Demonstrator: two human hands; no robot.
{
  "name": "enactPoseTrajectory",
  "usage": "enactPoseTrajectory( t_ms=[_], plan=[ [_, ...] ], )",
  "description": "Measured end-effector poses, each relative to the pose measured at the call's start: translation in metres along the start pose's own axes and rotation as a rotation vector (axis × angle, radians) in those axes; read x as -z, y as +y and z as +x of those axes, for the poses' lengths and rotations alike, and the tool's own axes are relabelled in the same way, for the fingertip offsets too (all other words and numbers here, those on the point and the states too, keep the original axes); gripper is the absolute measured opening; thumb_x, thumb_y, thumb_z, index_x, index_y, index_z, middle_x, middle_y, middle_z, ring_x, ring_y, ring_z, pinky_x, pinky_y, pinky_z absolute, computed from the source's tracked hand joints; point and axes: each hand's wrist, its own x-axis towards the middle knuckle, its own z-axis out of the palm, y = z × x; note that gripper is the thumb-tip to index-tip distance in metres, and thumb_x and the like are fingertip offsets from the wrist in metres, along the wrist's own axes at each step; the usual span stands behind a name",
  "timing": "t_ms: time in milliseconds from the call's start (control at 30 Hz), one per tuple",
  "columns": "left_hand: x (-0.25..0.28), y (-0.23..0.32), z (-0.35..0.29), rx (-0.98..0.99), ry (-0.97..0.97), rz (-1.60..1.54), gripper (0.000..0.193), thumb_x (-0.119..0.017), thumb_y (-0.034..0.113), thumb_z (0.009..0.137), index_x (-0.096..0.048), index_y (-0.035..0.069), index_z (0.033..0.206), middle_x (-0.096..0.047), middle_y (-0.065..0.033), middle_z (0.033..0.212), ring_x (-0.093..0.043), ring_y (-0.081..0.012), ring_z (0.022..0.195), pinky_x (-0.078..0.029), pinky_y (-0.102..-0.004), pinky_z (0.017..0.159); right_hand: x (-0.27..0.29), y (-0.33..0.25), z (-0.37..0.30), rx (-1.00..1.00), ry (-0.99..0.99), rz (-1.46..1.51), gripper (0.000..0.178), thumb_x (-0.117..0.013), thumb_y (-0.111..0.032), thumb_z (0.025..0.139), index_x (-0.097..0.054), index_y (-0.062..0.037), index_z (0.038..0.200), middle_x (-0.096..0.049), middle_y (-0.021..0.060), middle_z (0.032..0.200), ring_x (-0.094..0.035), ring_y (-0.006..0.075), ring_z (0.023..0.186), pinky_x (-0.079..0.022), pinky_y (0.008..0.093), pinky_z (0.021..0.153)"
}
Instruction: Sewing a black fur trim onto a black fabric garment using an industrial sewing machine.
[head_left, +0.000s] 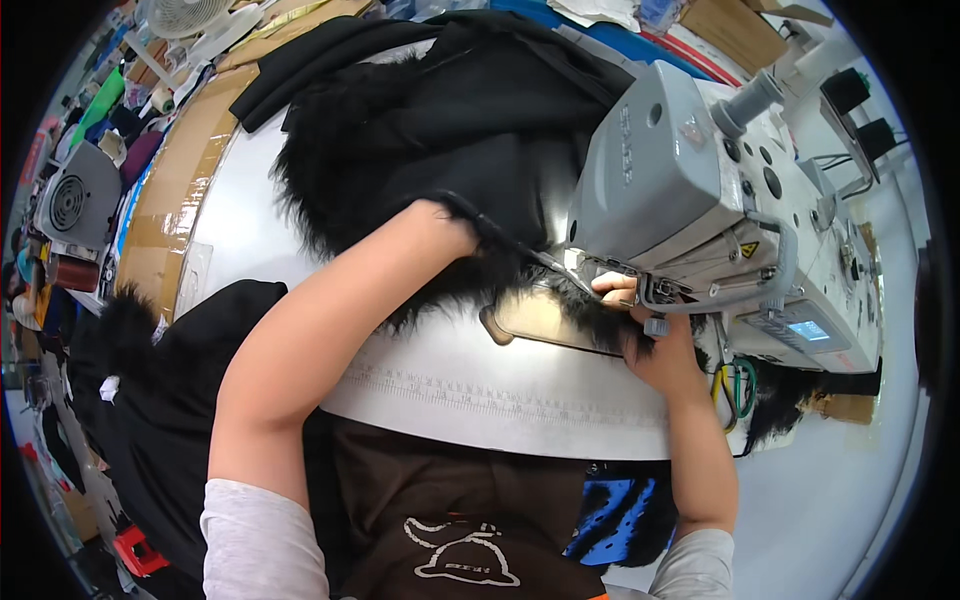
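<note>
Far left of the sewing machine (650, 170) I can see a grey fan heater (75, 200). Black furry cloth (430, 130) spreads up to the machine's left side. The left hand (456, 228) is mostly buried in it, so I can't tell its grip. Below and left of the machine, a brown apron (375, 490) bears a white hat drawing with tiny lettering. The right hand (655, 348), fingers together, touches fur beneath the machine's head; whether it pinches is unclear. Behind the machine sits a cardboard box (735, 40), contents hidden. The machine shows lettering, a yellow warning sticker (748, 250) and a lit screen (808, 330).
</note>
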Motion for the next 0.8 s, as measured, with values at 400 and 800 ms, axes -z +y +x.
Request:
enactPoseTrajectory(
  t_ms=[400, 800],
  plan=[
    [-0.099, -0.074, 0.13, -0.255, 0.588, -1.291, 0.038, -0.054, 0.026, 0.103, -0.065, 0.008, 0.135, -0.062, -0.0193, 0.141, -0.06, -0.0303, 0.129, -0.043, -0.038, 0.114, 0.0, -0.003, 0.005, 0.07, -0.026, -0.033, 0.041, -0.058, 0.012, 0.075, -0.07, -0.0067, 0.11, -0.073, 0.0155, 0.115, -0.072, 0.0317, 0.105, -0.056, 0.0402, 0.092],
    [-0.075, -0.07, 0.063, -0.166, 0.62, -0.741, 0.04, -0.05, 0.025, 0.105, -0.061, 0.004, 0.138, -0.062, -0.0187, 0.142, -0.061, -0.0305, 0.129, -0.046, -0.038, 0.112, -0.009, 0.008, -0.022, -0.005, -0.095, 0.044, 0.039, -0.063, 0.006, 0.073, -0.069, -0.0082, 0.109, -0.076, 0.0154, 0.115, -0.074, 0.0327, 0.109, -0.057, 0.0436, 0.097]
  ],
)
